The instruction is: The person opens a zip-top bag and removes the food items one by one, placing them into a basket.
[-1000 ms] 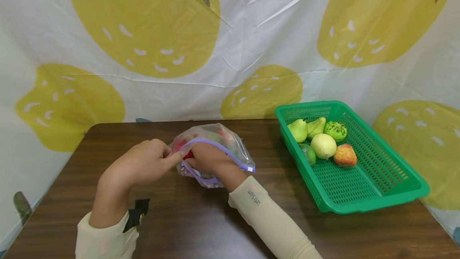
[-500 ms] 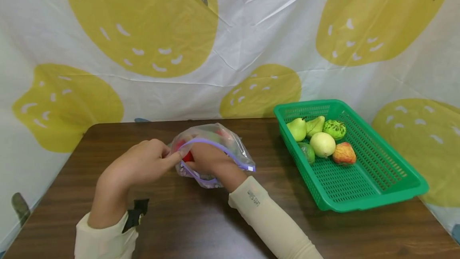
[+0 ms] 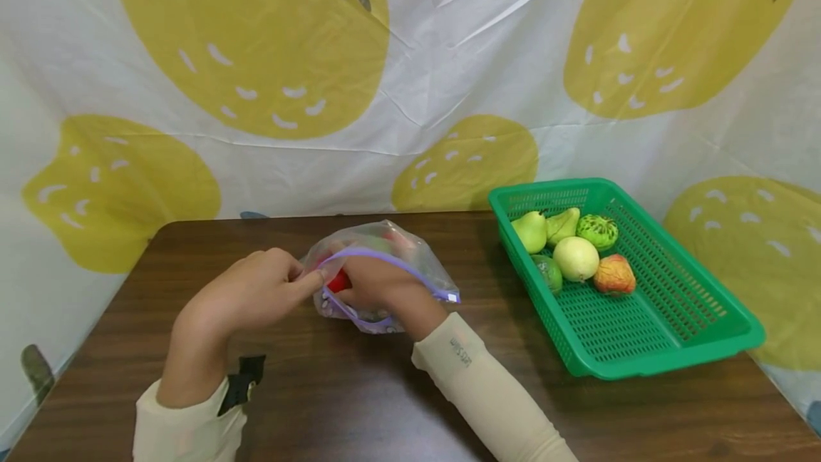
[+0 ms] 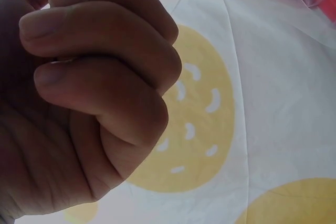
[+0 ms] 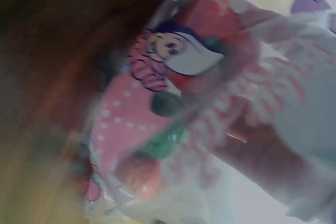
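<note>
Between both hands on the table stands a clear zip bag (image 3: 420, 262) with a purple zip edge and a white slider (image 3: 452, 297). My left hand (image 3: 246, 294) pinches the left side of its mouth between thumb and index finger; the other fingers (image 4: 105, 35) curl into the palm. Reaching through the mouth is my right hand (image 3: 372, 284), its fingertips hidden inside. Something red (image 3: 338, 281) shows beside that hand. Through the printed plastic, the right wrist view shows red and green round pieces (image 5: 165, 142), blurred. I cannot tell whether the right fingers grip anything.
A green perforated basket (image 3: 673, 362) stands on the right of the brown wooden table (image 3: 333, 405). Several fruits lie in its left part, among them a pear (image 3: 531, 232), a pale yellow round one (image 3: 576, 259) and a red-orange one (image 3: 614, 274). A lemon-print cloth (image 3: 436, 91) hangs behind.
My right hand and forearm have shifted slightly to the right, and the bag's slider corner has moved a little with them. The left hand keeps its pinch in place.
</note>
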The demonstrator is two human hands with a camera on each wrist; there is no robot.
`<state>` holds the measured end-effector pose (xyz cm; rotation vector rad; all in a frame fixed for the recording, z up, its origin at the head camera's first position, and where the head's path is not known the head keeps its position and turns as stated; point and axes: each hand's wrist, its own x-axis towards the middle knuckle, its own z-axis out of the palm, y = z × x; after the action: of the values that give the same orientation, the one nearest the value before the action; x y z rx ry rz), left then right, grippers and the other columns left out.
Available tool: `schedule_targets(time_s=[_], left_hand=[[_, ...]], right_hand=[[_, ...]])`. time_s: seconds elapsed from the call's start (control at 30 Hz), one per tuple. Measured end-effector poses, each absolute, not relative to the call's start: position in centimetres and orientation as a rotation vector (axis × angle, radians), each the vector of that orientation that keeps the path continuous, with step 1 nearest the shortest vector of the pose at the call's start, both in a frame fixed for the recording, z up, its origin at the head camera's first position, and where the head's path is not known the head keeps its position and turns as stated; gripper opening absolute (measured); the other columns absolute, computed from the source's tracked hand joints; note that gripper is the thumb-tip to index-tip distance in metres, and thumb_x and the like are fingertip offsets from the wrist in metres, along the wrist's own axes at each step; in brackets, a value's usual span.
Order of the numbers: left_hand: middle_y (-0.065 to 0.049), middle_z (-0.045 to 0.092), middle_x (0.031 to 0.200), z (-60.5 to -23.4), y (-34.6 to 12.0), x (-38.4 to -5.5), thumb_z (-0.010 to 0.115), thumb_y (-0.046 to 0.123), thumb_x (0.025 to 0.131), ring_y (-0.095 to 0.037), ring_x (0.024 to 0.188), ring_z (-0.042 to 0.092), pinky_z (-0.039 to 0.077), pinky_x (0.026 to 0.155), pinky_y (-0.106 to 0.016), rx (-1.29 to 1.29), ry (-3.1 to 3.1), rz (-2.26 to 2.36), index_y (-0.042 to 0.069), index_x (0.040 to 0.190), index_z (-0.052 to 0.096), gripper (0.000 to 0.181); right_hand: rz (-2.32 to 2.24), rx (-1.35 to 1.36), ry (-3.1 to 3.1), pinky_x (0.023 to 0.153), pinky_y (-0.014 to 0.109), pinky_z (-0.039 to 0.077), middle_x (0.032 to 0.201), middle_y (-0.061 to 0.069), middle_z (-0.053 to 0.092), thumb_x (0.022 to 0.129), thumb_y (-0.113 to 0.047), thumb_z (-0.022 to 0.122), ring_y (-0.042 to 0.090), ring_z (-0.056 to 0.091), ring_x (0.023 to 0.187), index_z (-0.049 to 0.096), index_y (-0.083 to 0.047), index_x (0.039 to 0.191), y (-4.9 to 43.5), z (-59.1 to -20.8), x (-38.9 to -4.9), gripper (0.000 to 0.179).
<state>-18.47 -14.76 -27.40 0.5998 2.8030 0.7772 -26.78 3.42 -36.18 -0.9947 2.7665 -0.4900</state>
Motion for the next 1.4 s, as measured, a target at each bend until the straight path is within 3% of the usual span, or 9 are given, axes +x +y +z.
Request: schedule_targets(time_s=[0.23,0.4,0.63,0.7,0.8,0.87,0.93,1.03,1.4], left_hand=[[0.009,0.030,0.051,-27.3,-14.7,-18.5,0.052,0.051,0.101,-0.009,0.049,0.027,0.025,0.047,-0.027,0.597,2.810,0.768,0.018,0.054,0.041,0.059],[0.009,0.030,0.051,-27.4,-14.8,-18.5,0.052,0.050,0.101,-0.009,0.049,0.027,0.025,0.047,-0.027,0.589,2.807,0.765,0.018,0.054,0.041,0.058],[0.009,0.029,0.051,-27.5,-14.9,-18.6,0.054,0.047,0.100,-0.009,0.049,0.026,0.024,0.047,-0.027,0.586,2.828,0.769,0.019,0.054,0.040,0.055],[0.009,0.029,0.051,-27.6,-14.9,-18.7,0.054,0.046,0.100,-0.009,0.049,0.026,0.024,0.047,-0.027,0.587,2.830,0.772,0.019,0.054,0.040,0.055],[0.009,0.029,0.051,-27.6,-14.9,-18.7,0.054,0.044,0.100,-0.009,0.049,0.026,0.023,0.047,-0.027,0.588,2.833,0.771,0.019,0.054,0.039,0.055],[0.009,0.029,0.051,-27.5,-14.9,-18.7,0.054,0.044,0.100,-0.009,0.049,0.026,0.024,0.047,-0.027,0.581,2.829,0.772,0.019,0.054,0.039,0.054],[0.009,0.029,0.052,-27.5,-14.9,-18.6,0.054,0.045,0.100,-0.009,0.050,0.026,0.024,0.048,-0.027,0.575,2.829,0.774,0.019,0.055,0.039,0.054],[0.008,0.029,0.053,-27.3,-15.0,-18.6,0.054,0.044,0.100,-0.010,0.050,0.027,0.024,0.048,-0.027,0.557,2.826,0.775,0.018,0.056,0.040,0.053],[0.008,0.030,0.053,-27.2,-15.2,-18.6,0.054,0.040,0.100,-0.010,0.051,0.029,0.027,0.048,-0.027,0.540,2.831,0.780,0.017,0.057,0.042,0.050]], right_hand=[[-0.425,-1.051,2.787,0.078,0.016,0.045,0.110,-0.007,0.063,0.090,-0.021,0.073,0.005,0.056,0.092,0.056,-0.017,0.130,3.7,-34.6,-26.0,0.044],[-0.290,-1.008,2.863,0.098,0.031,0.044,0.105,-0.012,0.063,0.087,-0.027,0.074,0.004,0.056,0.095,0.056,-0.024,0.127,4.0,-33.8,-25.4,0.044],[-0.403,-1.003,2.794,0.066,0.020,0.044,0.089,-0.008,0.059,0.087,-0.022,0.075,0.007,0.052,0.078,0.055,-0.023,0.123,4.6,-33.1,-24.8,0.041],[-0.375,-1.054,2.828,0.070,0.020,0.046,0.095,-0.009,0.060,0.086,-0.024,0.077,0.007,0.054,0.083,0.055,-0.023,0.126,4.7,-32.9,-24.6,0.046],[-0.257,-1.104,2.913,0.097,0.033,0.047,0.101,-0.013,0.062,0.084,-0.031,0.079,0.006,0.058,0.092,0.056,-0.025,0.128,4.9,-32.5,-24.1,0.050],[-0.222,-1.145,2.940,0.099,0.035,0.047,0.102,-0.013,0.062,0.084,-0.032,0.079,0.006,0.058,0.093,0.056,-0.025,0.128,5.0,-32.2,-23.8,0.050],[-0.205,-1.169,2.951,0.096,0.032,0.047,0.099,-0.012,0.061,0.084,-0.032,0.079,0.006,0.057,0.090,0.057,-0.023,0.125,5.2,-31.9,-23.4,0.047],[-0.282,-1.185,2.916,0.074,0.019,0.045,0.095,-0.009,0.059,0.086,-0.026,0.079,0.006,0.054,0.084,0.058,-0.019,0.123,5.6,-31.4,-23.0,0.043],[-0.301,-1.141,2.915,0.073,0.018,0.047,0.094,-0.009,0.062,0.086,-0.027,0.080,0.005,0.056,0.084,0.062,-0.016,0.112,6.2,-29.9,-21.8,0.034]])
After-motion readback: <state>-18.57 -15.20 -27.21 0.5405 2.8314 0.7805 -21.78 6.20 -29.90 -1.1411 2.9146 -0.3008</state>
